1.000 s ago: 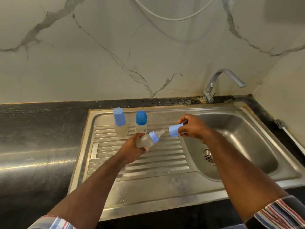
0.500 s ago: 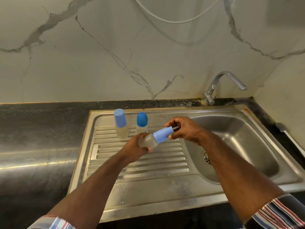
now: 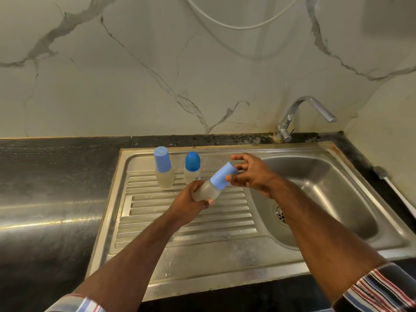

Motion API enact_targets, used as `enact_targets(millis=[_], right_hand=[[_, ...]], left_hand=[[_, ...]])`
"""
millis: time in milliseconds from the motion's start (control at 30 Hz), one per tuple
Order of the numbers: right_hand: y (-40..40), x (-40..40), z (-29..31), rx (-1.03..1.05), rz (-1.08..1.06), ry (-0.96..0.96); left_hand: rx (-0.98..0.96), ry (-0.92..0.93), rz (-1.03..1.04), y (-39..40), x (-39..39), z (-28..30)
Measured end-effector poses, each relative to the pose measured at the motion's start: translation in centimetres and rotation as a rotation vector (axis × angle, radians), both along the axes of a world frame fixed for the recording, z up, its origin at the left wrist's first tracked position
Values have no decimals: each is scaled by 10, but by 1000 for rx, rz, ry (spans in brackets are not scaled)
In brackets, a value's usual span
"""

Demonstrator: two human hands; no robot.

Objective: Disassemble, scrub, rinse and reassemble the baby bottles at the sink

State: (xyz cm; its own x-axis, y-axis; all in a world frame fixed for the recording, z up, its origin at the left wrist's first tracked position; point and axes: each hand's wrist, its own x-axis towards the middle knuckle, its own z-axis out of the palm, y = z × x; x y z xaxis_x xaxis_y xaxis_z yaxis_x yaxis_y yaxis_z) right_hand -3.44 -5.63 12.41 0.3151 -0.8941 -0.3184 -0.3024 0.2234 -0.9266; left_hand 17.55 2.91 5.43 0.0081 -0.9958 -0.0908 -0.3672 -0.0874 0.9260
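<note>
My left hand (image 3: 189, 206) grips the cloudy body of a small baby bottle (image 3: 207, 190), tilted up to the right above the drainboard (image 3: 180, 230). A light blue cap (image 3: 221, 176) sits over the bottle's top. My right hand (image 3: 254, 174) is at the cap's end, its thumb and a curled finger pinching the cap while the index finger sticks out straight. Two more bottles stand upright at the back of the drainboard: one with a tall light blue cap (image 3: 163, 170) and one with a darker blue domed cap (image 3: 192, 167).
The steel sink basin (image 3: 333, 190) with its drain (image 3: 280, 216) lies to the right, under a chrome tap (image 3: 301, 113). Dark countertop (image 3: 56, 176) runs to the left. A white hose (image 3: 396, 194) lies along the right wall.
My right hand brought the loose blue cap to the bottle and pushed it over the teat. Its fingers have now loosened at the cap's end, and the bottle has tilted more upright.
</note>
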Motion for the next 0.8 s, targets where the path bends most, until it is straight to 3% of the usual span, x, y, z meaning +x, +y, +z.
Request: enact_targets(millis=[133, 233, 400, 533, 800], right_hand=[[14, 10, -21, 78, -20, -13], [15, 15, -29, 5, -72, 7], [-8, 15, -15, -310, -188, 339], [-24, 31, -14, -365, -136, 461], [-30, 47, -24, -382, -97, 533]], left_hand=[[0, 51, -19, 1, -12, 3], [-34, -60, -66, 2, -10, 0], [-75, -375, 25, 9, 0, -8], [-97, -474, 11, 13, 2, -11], [-106, -489, 63, 11, 18, -17]])
